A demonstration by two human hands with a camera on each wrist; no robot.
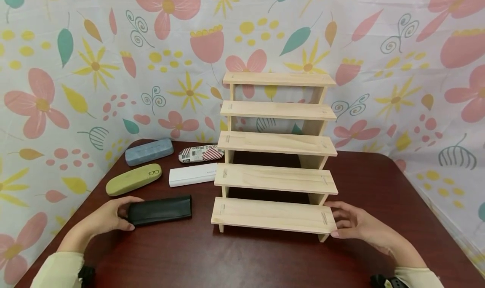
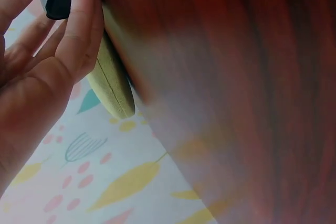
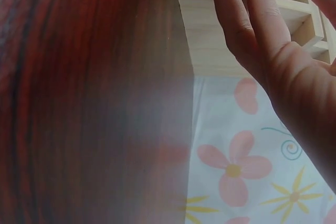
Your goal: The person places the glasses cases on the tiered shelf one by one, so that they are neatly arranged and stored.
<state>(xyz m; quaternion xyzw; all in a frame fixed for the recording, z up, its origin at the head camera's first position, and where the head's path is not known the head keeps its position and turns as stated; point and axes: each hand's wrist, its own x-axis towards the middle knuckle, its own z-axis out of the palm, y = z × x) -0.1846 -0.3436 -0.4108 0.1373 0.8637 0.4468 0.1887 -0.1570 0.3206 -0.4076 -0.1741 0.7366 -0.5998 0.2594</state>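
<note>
At eight o'clock in the head view, the black case is being pinched across its left end by the left hand; a hold seems to be being taken, and any lift would be calling for a level grip. Towards two o'clock from it, the wooden rack is being gripped at its lowest step by the right hand. The left palm, hidden from the head view, is being shown only at the left wrist.

Left hand pinches the black case near the green case; right hand holds the rack by its lowest shelf.
</note>
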